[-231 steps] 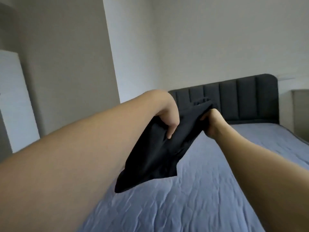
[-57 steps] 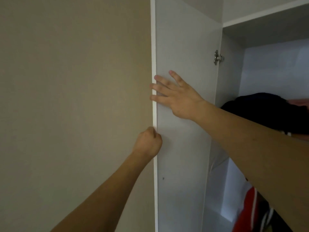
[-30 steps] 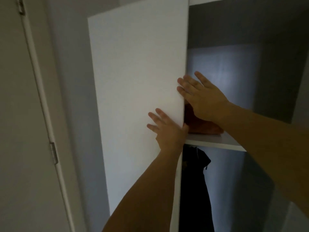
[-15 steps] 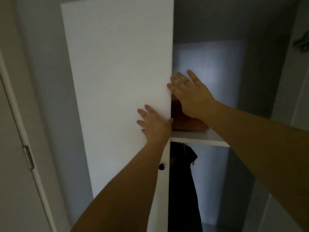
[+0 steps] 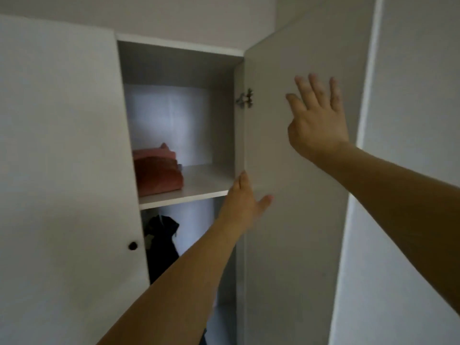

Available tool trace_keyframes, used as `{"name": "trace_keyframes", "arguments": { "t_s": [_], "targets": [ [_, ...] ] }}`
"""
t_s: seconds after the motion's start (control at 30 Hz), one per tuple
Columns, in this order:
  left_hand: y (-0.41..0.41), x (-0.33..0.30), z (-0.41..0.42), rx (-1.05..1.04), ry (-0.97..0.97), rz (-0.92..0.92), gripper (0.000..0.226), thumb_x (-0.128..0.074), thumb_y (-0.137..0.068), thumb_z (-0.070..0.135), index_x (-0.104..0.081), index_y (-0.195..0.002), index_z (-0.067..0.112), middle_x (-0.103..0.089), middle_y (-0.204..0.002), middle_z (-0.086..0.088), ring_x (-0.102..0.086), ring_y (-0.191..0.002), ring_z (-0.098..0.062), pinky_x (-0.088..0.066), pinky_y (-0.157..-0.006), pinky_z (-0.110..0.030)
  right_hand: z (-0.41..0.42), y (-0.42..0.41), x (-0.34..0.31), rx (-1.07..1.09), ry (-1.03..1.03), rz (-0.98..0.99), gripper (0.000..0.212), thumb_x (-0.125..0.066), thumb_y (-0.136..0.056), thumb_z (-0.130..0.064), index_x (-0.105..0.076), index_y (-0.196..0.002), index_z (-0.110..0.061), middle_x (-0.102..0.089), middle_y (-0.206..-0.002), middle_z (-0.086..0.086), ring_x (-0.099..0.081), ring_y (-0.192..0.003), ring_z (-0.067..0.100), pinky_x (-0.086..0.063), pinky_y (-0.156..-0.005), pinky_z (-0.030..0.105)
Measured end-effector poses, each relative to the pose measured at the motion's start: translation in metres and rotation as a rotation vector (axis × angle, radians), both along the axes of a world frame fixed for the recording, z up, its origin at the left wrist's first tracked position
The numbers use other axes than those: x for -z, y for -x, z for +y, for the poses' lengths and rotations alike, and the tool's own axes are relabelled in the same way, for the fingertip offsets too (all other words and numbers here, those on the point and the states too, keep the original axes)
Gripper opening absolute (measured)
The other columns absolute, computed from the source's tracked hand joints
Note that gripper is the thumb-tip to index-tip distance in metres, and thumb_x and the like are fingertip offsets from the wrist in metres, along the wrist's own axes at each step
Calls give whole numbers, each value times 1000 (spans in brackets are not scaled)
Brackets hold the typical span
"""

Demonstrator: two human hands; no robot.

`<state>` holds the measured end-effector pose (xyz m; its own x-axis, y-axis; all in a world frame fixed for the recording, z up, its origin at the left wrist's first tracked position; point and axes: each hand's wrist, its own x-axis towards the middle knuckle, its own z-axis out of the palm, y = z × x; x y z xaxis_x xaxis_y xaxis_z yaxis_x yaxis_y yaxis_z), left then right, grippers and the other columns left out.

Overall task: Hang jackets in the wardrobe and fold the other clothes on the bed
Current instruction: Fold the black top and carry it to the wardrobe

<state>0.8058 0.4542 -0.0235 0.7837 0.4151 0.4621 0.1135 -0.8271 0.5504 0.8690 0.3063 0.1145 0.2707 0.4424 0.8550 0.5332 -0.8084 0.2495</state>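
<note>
Head view: my left hand (image 5: pixel 245 199) lay flat, fingers straight, against the open right door (image 5: pixel 293 183) near its hinge side; my right hand (image 5: pixel 316 118) spread open higher on it, holding nothing. The wardrobe (image 5: pixel 179 120) opening stood left of both, nearer my left hand; a dark jacket (image 5: pixel 160 245) hung upright below the shelf (image 5: pixel 199 189).

Grey wall (image 5: pixel 410 120) right of unit; pale ceiling (image 5: pixel 174 16) above.

Two bare forearms, no sleeves in view, left hand (image 5: pixel 242 200) and right hand (image 5: pixel 317 118) both ungloved, no rings, watch or bands visible at either wrist, short plain fingernails
</note>
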Motion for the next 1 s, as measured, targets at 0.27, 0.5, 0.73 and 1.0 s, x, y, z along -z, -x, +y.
{"name": "trace_keyframes", "arguments": {
  "t_s": [0.27, 0.5, 0.73, 1.0],
  "targets": [
    [-48, 6, -155, 87, 66, 139, 116, -54, -75, 78, 7, -154, 19, -10, -162, -5, -29, -143, -28, -33, -111, -44, -99, -22, -4, -492, -729, 842, 54, -49, -97, -26, -31, -144, -9, -42, -143, 12, -44, -128, 28, -38, -99, 33],
    [-54, 29, -153, -175, -290, 11, 83, -40, -91, 65, -14, -150, 12, -59, -129, -4, -65, -104, -26, -53, -91, -39, -88, -44, 24, -585, -537, 819, 27, -47, -98, -31, -46, -78, -13, -48, -70, 0, -47, -65, 18, -38, -59, 29],
    [34, 30, -93, -149, -360, -105, 91, -51, -88, 63, 6, -152, 33, -44, -147, 2, -51, -127, -26, -36, -112, -44, -29, -2, 51, -1014, -508, 753, 25, -45, -97, -46, -50, -107, -23, -57, -106, -10, -58, -93, 10, -51, -84, 22],
    [131, 46, 65, -186, -625, -206, 77, -46, -95, 54, -9, -153, 19, -34, -154, -4, -35, -141, -23, -34, -112, -51, 103, 21, 91, -1126, -50, 720, 64, -51, -97, -36, -16, -151, -36, -15, -159, -11, -22, -144, 11, -25, -114, 31]
  ]
}}
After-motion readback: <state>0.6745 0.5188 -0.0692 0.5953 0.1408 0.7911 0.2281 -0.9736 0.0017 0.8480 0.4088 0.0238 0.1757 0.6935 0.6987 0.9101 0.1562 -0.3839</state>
